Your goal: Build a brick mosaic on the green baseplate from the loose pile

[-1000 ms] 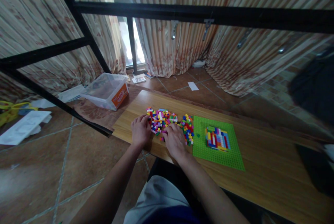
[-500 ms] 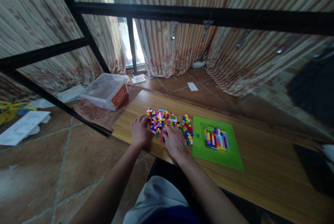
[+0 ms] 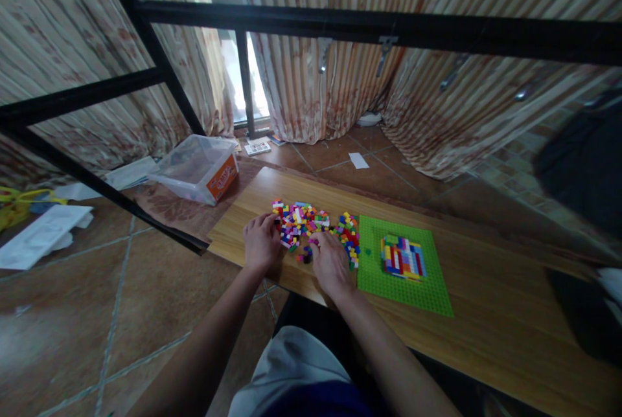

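Observation:
A pile of small coloured bricks (image 3: 311, 226) lies on a wooden table (image 3: 486, 313). My left hand (image 3: 261, 243) rests at the pile's left edge, fingers curled loosely against the bricks. My right hand (image 3: 331, 260) sits at the pile's near edge, its fingertips pinched together among the bricks; what they hold is too small to make out. To the right lies a green baseplate (image 3: 389, 281) with a patch of mixed-colour bricks (image 3: 403, 258) built on it.
A clear plastic box with an orange label (image 3: 197, 168) stands on the tiled floor at the left, with white papers (image 3: 43, 232) beyond it. A black metal frame (image 3: 340, 22) crosses overhead. Curtains hang behind. A dark shape (image 3: 583, 171) sits at the right.
My right hand has drawn slightly back toward me at the pile's near edge and its fingers have closed. The left hand has hardly moved.

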`<control>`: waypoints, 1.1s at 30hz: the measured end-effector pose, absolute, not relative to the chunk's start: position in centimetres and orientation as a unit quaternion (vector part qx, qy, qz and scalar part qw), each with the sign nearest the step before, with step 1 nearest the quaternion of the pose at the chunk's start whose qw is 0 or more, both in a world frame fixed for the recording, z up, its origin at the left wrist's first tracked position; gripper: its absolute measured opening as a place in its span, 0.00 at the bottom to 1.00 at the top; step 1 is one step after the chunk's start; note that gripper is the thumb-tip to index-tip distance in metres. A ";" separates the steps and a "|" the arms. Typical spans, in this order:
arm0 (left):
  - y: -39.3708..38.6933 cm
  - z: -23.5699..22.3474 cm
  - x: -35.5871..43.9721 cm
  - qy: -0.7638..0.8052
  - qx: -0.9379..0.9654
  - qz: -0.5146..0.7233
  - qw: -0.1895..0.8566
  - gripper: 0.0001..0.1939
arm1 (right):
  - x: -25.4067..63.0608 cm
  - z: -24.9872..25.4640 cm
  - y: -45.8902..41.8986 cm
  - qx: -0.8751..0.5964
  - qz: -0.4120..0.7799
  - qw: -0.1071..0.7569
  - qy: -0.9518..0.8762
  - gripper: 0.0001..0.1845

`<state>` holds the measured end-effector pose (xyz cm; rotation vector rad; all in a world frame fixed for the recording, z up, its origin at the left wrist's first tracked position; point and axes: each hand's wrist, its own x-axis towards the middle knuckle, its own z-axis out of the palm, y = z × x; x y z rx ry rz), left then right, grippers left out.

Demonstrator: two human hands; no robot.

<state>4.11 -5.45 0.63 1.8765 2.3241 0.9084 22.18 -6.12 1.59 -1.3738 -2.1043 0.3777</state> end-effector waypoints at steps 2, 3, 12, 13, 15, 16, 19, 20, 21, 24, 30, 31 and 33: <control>-5.4 0.7 4.1 0.744 0.601 0.292 0.010 0.17 | 22.3 1.7 -6.3 -0.522 0.148 0.308 -0.782 0.09; -5.5 0.7 4.1 0.744 0.601 0.292 0.010 0.17 | 22.4 1.7 -6.5 -0.525 0.150 0.315 -0.776 0.10; -5.5 0.8 4.1 0.746 0.601 0.289 0.010 0.17 | 23.1 2.0 -8.0 -0.519 0.163 0.337 -0.768 0.15; -5.5 0.8 4.2 0.746 0.601 0.287 0.011 0.17 | 23.2 1.8 -8.1 -0.517 0.163 0.341 -0.768 0.15; -5.5 0.9 4.2 0.747 0.601 0.285 0.013 0.17 | 23.4 1.6 -8.3 -0.516 0.165 0.355 -0.762 0.15; -5.5 0.9 4.2 0.747 0.601 0.284 0.013 0.17 | 23.5 1.4 -8.4 -0.518 0.166 0.364 -0.756 0.15; -5.5 0.8 4.1 0.746 0.601 0.288 0.014 0.17 | 24.2 1.2 -8.8 -0.529 0.177 0.390 -0.732 0.15; -5.5 0.8 4.1 0.745 0.601 0.289 0.015 0.17 | 24.5 1.2 -8.9 -0.535 0.181 0.400 -0.722 0.16; -5.5 0.8 4.1 0.744 0.602 0.291 0.015 0.18 | 24.9 1.2 -8.9 -0.543 0.184 0.409 -0.710 0.16; -5.5 0.8 4.1 0.743 0.602 0.292 0.015 0.18 | 26.3 1.2 -8.6 -0.573 0.188 0.445 -0.661 0.17; -5.6 0.9 4.1 0.741 0.610 0.281 0.010 0.18 | 28.7 1.1 -5.3 -0.617 0.198 0.494 -0.580 0.19; -5.6 0.9 4.1 0.741 0.611 0.277 0.009 0.18 | 29.0 1.2 -4.6 -0.619 0.201 0.496 -0.575 0.20; -5.7 1.0 4.2 0.742 0.613 0.269 0.008 0.18 | 29.2 1.3 -3.0 -0.620 0.204 0.500 -0.569 0.21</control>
